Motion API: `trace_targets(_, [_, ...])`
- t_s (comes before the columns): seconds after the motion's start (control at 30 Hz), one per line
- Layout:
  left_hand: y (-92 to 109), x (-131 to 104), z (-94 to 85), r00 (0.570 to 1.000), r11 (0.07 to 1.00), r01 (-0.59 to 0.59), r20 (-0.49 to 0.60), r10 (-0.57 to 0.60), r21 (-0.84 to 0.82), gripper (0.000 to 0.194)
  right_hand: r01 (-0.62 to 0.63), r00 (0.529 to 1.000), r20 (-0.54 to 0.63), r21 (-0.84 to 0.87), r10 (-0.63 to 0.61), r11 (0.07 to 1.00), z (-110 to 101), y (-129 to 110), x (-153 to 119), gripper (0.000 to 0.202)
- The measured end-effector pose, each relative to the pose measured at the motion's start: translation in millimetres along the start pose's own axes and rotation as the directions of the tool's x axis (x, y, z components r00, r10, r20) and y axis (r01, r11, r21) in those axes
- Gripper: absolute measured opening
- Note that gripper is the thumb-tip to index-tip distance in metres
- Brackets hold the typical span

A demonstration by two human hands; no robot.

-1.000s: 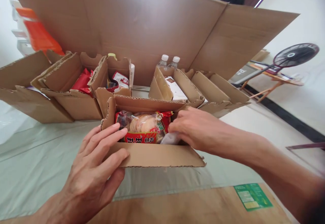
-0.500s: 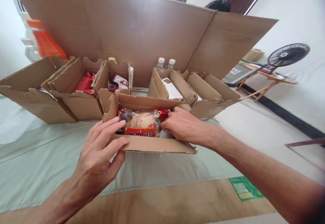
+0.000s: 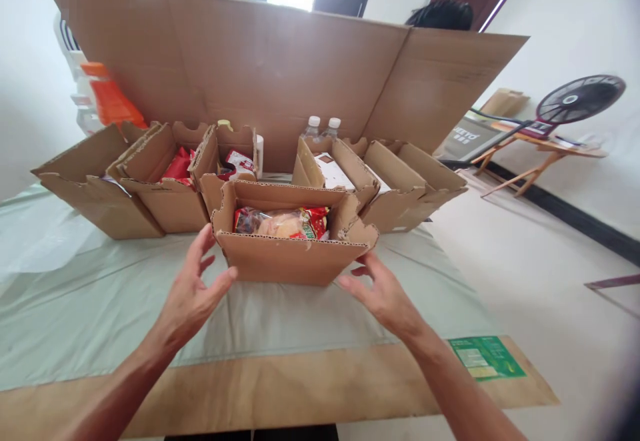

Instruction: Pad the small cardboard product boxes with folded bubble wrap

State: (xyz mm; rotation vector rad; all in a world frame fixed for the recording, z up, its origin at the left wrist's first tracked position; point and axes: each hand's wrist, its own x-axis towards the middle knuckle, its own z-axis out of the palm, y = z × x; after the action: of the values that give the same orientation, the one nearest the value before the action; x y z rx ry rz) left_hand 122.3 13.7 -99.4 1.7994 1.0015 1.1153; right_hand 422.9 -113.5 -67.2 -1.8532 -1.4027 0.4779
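A green cloth (image 3: 410,314) covers most of the table (image 3: 300,387), and on it a tall cardboard panel (image 3: 290,67) stands behind a row of open boxes (image 3: 167,207), with the front box (image 3: 287,264) upright before them, near the middle. The left hand (image 3: 193,294) and right hand (image 3: 390,297) are open, thumbs apart from the fingers, one at each end of the front box; whether any fingertip touches it, I cannot tell. Inside that box lies a red and clear packet (image 3: 285,224), while two white-capped bottles (image 3: 313,126) stand farther back, by the panel.
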Motion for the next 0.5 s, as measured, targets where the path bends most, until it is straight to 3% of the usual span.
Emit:
trace_targets(0.1, [14,-2,31.0,1.0,0.994,0.013,0.014,-0.011,-0.107,0.067,-0.03,0.999,-0.041,0.099,0.034,0.995,21,-6,-2,0.048])
trace_targets(0.2, [21,-36,36.3,1.0,0.995,-0.01,-0.023,0.008,-0.103,0.057,-0.052,0.984,-0.167,0.045,0.059,0.998,22,-9,-37,0.039])
trace_targets(0.27, [16,-71,17.2,1.0,1.0,-0.011,-0.015,0.011,-0.005,0.05,-0.041,0.973,-0.227,-0.033,0.033,0.999,25,-13,-70,0.033])
trace_targets(0.37, [10,-107,-35.3,0.997,0.985,0.055,-0.069,-0.044,0.163,0.046,0.069,0.978,-0.191,-0.064,-0.081,0.996,42,-40,-96,0.026])
trace_targets(0.43, [19,-104,-66.9,0.974,0.987,0.086,-0.221,-0.055,0.135,0.046,0.183,0.98,-0.081,0.004,-0.182,0.983,57,-70,-84,0.027])
trace_targets(0.5, [38,-83,-79.1,0.941,0.991,0.107,-0.331,-0.075,0.08,0.056,0.257,0.966,-0.054,0.087,-0.253,0.963,63,-95,-58,0.033])
